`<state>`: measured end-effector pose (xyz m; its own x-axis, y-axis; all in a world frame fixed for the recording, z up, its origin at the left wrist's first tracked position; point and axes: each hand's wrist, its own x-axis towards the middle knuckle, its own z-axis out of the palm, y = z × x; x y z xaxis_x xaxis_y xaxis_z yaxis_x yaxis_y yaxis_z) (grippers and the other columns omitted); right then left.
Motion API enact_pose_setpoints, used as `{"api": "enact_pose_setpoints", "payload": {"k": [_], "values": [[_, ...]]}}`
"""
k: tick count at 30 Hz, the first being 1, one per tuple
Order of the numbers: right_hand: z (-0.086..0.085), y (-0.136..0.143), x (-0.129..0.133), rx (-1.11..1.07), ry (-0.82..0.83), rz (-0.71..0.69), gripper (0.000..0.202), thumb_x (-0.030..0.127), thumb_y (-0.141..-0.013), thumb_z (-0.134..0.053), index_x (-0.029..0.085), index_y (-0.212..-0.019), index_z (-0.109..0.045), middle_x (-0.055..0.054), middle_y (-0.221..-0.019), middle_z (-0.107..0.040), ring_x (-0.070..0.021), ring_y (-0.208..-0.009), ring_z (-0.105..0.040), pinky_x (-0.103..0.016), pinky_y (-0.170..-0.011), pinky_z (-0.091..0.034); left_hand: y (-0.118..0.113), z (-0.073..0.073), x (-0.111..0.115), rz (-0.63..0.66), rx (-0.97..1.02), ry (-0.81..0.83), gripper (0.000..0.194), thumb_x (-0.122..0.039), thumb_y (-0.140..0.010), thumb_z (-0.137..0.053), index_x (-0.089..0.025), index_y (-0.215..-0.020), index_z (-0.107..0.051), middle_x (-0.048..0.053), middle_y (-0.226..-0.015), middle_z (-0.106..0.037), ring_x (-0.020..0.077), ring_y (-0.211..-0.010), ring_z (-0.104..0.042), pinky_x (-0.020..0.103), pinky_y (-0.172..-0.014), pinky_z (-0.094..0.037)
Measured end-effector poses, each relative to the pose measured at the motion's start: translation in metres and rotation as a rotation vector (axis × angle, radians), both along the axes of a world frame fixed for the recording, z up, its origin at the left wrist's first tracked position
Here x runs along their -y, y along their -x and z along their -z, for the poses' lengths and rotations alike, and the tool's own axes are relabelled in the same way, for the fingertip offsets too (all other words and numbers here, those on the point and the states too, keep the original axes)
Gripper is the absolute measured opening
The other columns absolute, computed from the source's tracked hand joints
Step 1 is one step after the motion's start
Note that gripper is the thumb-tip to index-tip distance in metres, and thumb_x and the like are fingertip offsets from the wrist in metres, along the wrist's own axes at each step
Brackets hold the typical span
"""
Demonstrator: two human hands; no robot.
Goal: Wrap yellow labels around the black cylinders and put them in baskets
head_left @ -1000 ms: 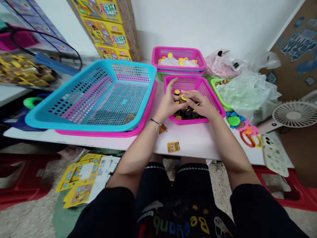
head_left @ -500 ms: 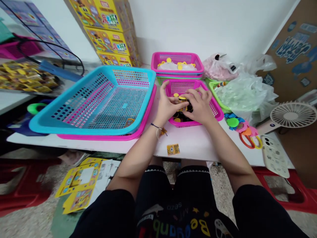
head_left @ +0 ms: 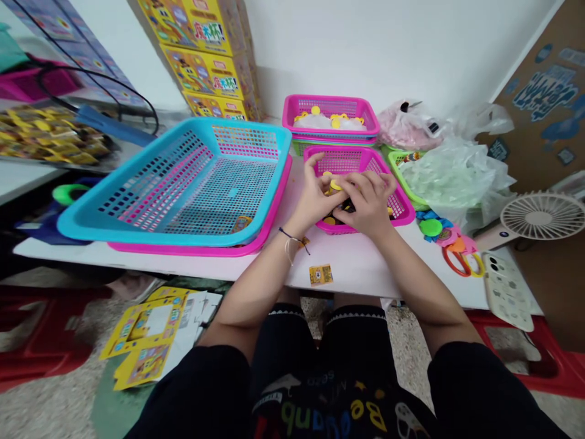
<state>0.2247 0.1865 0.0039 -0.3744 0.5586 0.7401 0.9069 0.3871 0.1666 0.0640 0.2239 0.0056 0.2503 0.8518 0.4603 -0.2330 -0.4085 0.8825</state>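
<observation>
Both hands meet over a small pink basket (head_left: 402,204) that holds several small black and yellow pieces. Between my fingers is a small piece with a round yellow cap (head_left: 336,184); its lower part is mostly covered. My left hand (head_left: 317,194) pinches it from the left, with the index finger raised and curled. From the right, the fingers of my right hand (head_left: 368,198) close over it. A small yellow printed packet (head_left: 320,274) lies on the white table (head_left: 356,265) nearer to me.
A large blue basket (head_left: 176,235) stacked in a pink one stands left. Behind sits a pink basket (head_left: 331,132) with yellow parts. To the right are a green basket (head_left: 406,186) with plastic bags, scissors (head_left: 457,262), a phone (head_left: 508,292) and a fan (head_left: 542,216).
My right fingers have moved further over the yellow-capped piece, hiding more of its body. Both hands stay above the small pink basket. The view has shifted slightly.
</observation>
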Motion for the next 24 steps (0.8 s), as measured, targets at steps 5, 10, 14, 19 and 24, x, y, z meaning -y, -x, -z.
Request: {"api": "enact_pose_setpoints", "payload": {"k": [5,10,14,19,24], "values": [[0.004,0.006,0.004,-0.008,0.011,-0.016,0.042,0.05,-0.097,-0.056,0.031,-0.132,-0.07,-0.008,-0.125,-0.077,-0.0359,-0.123,-0.062,-0.062,-0.114,-0.026,0.003,-0.005,0.009,0.114,-0.162,0.133,0.084,-0.009,-0.078,-0.073,-0.022,-0.145,-0.025,-0.008,-0.079,-0.055,0.0093,-0.055,-0.058,0.026,-0.059,-0.05],[0.008,0.011,0.008,-0.063,0.029,0.001,0.043,0.051,-0.097,-0.058,0.033,-0.134,-0.069,-0.007,-0.129,-0.077,-0.0383,-0.122,-0.062,-0.064,-0.111,-0.031,-0.003,0.0,0.01,-0.114,-0.147,0.015,0.079,-0.008,-0.076,-0.071,-0.021,-0.14,-0.026,-0.007,-0.08,-0.049,0.0126,-0.064,-0.06,0.03,-0.067,-0.052],[0.015,0.007,0.007,-0.054,-0.025,-0.056,0.039,0.054,-0.096,-0.06,0.037,-0.129,-0.072,-0.004,-0.124,-0.078,-0.0361,-0.117,-0.064,-0.063,-0.11,-0.033,-0.001,0.0,0.01,-0.004,-0.167,-0.04,0.081,-0.006,-0.075,-0.067,-0.023,-0.141,-0.023,-0.011,-0.069,-0.042,0.0139,-0.056,-0.055,0.03,-0.06,-0.049],[0.023,-0.001,0.0,-0.021,-0.256,-0.157,0.033,0.049,-0.096,-0.062,0.037,-0.125,-0.072,-0.003,-0.112,-0.08,-0.0318,-0.111,-0.063,-0.06,-0.112,-0.032,0.006,-0.006,0.011,0.146,-0.151,-0.064,0.082,-0.006,-0.07,-0.071,-0.027,-0.136,-0.028,-0.011,-0.069,-0.036,0.0088,-0.051,-0.046,0.024,-0.052,-0.035],[0.026,-0.002,-0.004,0.017,-0.328,-0.188,0.033,0.049,-0.098,-0.059,0.037,-0.127,-0.072,-0.004,-0.108,-0.08,-0.0318,-0.113,-0.061,-0.057,-0.11,-0.029,0.008,-0.01,0.01,0.214,-0.119,-0.078,0.082,-0.006,-0.067,-0.072,-0.027,-0.134,-0.031,-0.011,-0.07,-0.035,0.0064,-0.049,-0.041,0.021,-0.048,-0.028]]}}
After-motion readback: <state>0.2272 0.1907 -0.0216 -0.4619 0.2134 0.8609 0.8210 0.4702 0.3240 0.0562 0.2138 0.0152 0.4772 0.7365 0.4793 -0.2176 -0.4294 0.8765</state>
